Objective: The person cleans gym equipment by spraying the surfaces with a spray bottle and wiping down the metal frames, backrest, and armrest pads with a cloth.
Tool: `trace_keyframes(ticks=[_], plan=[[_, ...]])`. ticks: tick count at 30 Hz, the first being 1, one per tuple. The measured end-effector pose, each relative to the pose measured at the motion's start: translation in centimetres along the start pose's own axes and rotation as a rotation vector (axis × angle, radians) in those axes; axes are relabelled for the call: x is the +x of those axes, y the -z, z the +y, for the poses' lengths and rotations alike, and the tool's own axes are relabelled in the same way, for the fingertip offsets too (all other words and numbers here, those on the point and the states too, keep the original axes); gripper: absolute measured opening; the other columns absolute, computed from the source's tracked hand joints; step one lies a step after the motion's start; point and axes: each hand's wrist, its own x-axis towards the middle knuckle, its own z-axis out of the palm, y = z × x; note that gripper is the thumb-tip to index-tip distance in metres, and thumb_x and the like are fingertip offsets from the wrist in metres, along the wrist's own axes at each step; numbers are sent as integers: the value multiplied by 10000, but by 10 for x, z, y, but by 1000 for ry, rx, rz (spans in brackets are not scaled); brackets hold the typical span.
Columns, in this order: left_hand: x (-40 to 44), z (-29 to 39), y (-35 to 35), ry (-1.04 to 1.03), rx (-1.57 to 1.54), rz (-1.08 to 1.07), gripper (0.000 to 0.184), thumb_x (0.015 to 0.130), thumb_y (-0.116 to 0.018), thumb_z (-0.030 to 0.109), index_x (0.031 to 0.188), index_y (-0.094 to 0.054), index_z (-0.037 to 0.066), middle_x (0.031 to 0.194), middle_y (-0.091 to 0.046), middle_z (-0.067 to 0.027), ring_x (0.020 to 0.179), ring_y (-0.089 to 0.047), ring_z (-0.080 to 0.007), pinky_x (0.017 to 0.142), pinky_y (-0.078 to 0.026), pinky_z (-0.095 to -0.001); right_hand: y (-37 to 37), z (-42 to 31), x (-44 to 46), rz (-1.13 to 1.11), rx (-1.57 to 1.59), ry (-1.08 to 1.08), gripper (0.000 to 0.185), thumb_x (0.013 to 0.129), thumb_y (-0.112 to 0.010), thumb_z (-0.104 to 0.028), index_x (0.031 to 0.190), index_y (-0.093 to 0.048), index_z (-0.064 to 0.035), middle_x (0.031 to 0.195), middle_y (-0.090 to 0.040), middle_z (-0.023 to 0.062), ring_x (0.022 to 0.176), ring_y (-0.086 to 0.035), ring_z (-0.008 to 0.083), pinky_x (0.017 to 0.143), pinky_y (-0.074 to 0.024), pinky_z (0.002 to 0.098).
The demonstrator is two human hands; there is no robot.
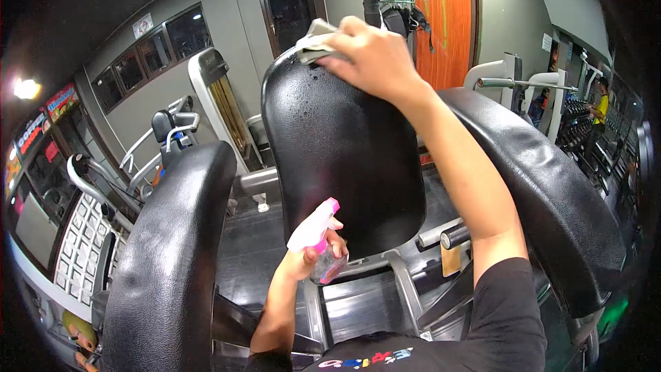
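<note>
At the top edge of the black leather-textured backrest pad (344,158), the right hand (368,55) has its grip closed on a crumpled pale cloth (317,41), bunched ahead of the fingers. Below, the left hand (320,255) grips a pink-and-white spray bottle (317,231), slanting, its pink nozzle pointing up and right; clear body beneath.

A gym, by the look of it.
Padded machine (344,145) at centre; what seem dumbbell racks (582,127) at right.
</note>
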Motion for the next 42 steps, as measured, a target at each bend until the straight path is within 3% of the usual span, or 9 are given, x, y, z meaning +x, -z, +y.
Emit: trace_keyframes(ticks=[4,10,16,22,24,28,34,40,42], plan=[[3,-1,1,-25,14,-17,861,764,-652,684,1252,-466,-1,781,-623,-63,784,-634,-196,796,-518,-354,-5,-2,17,3,-149,-215,299,868,-634,-410,995,-633,-139,870,-617,63,751,-685,272,614,-557,407],[2,-2,3,-24,77,-32,852,801,-569,726,1246,-442,9,746,-593,-55,808,-658,-234,787,-528,-399,-11,-36,6,-6,46,217,283,778,-722,-375,983,-668,-188,925,-618,50,798,-678,235,648,-564,382],[4,-3,5,-18,67,-35,886,775,-591,736,1248,-432,4,736,-593,-62,802,-660,-247,771,-532,-413,-15,-24,21,76,-99,-149,286,835,-673,-382,1031,-675,-174,883,-608,65,764,-678,251,615,-555,395],[0,1,6,28,50,-20,945,728,-621,756,1243,-437,-14,747,-604,-68,800,-660,-252,789,-528,-418,-11,-64,-12,-75,52,343,213,723,-746,-318,862,-650,-188,828,-572,19,693,-653,201,601,-547,359],[1,2,4,21,0,-33,926,735,-648,715,1252,-442,-25,765,-610,-63,803,-648,-228,792,-521,-385,-19,-36,-28,64,21,281,391,634,-800,-285,1002,-671,-250,836,-565,-11,700,-642,185,585,-527,351],[6,6,0,23,-46,-49,921,726,-681,679,1261,-448,-33,789,-619,-55,806,-635,-199,796,-515,-349,-15,-13,23,66,-151,-199,277,824,-682,-389,1029,-688,-203,874,-598,39,781,-670,264,625,-542,403],[4,8,1,65,-16,-38,937,715,-693,706,1238,-452,-33,775,-630,-73,810,-651,-238,811,-513,-384,-17,-58,17,-140,98,367,216,752,-733,-303,917,-655,-189,924,-621,29,810,-676,245,689,-567,378],[7,4,2,17,-87,-52,893,735,-677,673,1251,-462,-23,766,-627,-63,781,-639,-196,774,-524,-349,-11,-8,26,47,-191,-209,291,827,-682,-339,1085,-685,-205,925,-625,42,820,-669,263,692,-547,413],[7,6,1,19,-88,-34,909,731,-668,688,1244,-460,-33,754,-628,-66,759,-640,-192,765,-525,-344,-26,-26,37,59,-131,-36,272,835,-663,-366,1039,-683,-187,898,-608,54,801,-664,274,675,-543,419]])
